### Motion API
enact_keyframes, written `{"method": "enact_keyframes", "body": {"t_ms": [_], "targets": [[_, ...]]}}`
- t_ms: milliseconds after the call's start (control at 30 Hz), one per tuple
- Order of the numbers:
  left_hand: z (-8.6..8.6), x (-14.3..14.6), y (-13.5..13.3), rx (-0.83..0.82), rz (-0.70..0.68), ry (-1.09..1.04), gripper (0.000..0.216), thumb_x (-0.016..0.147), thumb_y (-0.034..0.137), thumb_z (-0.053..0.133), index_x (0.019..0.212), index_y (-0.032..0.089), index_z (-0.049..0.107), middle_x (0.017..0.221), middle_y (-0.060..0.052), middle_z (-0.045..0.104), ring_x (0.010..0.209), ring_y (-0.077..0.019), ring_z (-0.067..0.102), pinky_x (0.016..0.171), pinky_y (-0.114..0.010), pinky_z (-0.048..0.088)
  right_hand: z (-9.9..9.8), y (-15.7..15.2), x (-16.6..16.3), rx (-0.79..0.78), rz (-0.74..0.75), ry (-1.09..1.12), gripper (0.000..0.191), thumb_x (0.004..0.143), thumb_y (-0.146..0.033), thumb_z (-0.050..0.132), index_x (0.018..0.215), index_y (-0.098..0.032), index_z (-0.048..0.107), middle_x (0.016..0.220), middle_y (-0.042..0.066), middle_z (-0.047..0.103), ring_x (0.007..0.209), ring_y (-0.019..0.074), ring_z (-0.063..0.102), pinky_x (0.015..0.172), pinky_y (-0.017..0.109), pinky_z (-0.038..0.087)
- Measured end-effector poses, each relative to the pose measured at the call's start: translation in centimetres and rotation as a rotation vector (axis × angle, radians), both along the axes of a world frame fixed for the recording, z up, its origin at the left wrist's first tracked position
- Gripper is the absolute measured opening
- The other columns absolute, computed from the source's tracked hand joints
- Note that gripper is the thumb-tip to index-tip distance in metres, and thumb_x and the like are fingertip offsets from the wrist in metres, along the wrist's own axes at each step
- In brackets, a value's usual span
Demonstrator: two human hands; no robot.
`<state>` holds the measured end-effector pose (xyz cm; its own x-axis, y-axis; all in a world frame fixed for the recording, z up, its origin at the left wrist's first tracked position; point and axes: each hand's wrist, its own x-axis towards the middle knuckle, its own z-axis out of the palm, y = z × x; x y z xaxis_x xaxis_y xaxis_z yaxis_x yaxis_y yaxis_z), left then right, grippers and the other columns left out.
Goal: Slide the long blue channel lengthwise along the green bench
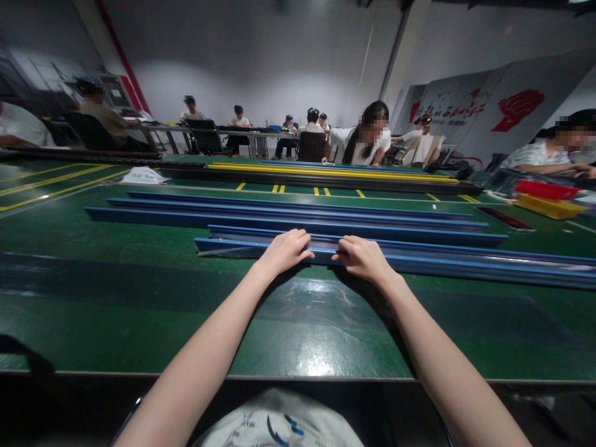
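Note:
My left hand point(285, 249) and my right hand point(364, 256) lie side by side on the nearest long blue rail point(465, 259), which runs across a green table point(139, 298). Both hands have their fingers curled over the rail's near edge, gripping it close to the middle of the view. The rail's left end stops near the table's centre and its right end runs out of view. Behind it lie three more long blue rails point(279, 214), parallel to it.
A black and yellow rail point(326, 172) lies farther back. Red and yellow trays point(547, 197) sit at the far right. White paper point(142, 176) lies at the back left. Several people sit at tables behind, one close on the right.

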<state>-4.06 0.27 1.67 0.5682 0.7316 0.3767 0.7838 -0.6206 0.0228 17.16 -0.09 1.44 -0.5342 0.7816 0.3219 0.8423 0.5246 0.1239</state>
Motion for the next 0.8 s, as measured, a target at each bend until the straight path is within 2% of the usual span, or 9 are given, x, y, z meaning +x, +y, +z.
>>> {"method": "enact_keyframes", "body": {"t_ms": [333, 633, 800], "targets": [[-0.07, -0.17, 0.19, -0.012, 0.070, -0.007, 0.028, 0.077, 0.044, 0.058, 0.073, 0.016, 0.054, 0.079, -0.003, 0.057, 0.077, -0.0171, 0.053, 0.064, -0.025, 0.039, 0.05, -0.05, 0.16, -0.005, 0.036, 0.043, 0.020, 0.084, -0.034, 0.046, 0.076, -0.018, 0.054, 0.081, 0.004, 0.060, 0.075, 0.0150, 0.053, 0.056, 0.024, 0.026], [-0.09, -0.11, 0.27, -0.045, 0.087, -0.018, 0.030, 0.078, 0.046, 0.056, 0.075, 0.016, 0.056, 0.080, -0.002, 0.058, 0.073, -0.0159, 0.055, 0.060, -0.023, 0.037, 0.04, -0.11, 0.10, -0.007, 0.034, 0.050, 0.018, 0.083, -0.033, 0.048, 0.075, -0.018, 0.053, 0.080, 0.004, 0.059, 0.074, 0.0146, 0.053, 0.056, 0.024, 0.027], [-0.63, -0.32, 0.71, -0.044, 0.120, -0.005, 0.036, 0.077, 0.053, 0.052, 0.076, 0.017, 0.055, 0.081, -0.003, 0.059, 0.074, -0.0167, 0.057, 0.059, -0.023, 0.037, -0.07, -0.10, 0.20, -0.008, 0.035, 0.064, 0.018, 0.083, -0.033, 0.048, 0.075, -0.018, 0.054, 0.080, 0.004, 0.060, 0.074, 0.0149, 0.053, 0.056, 0.024, 0.027]]}}
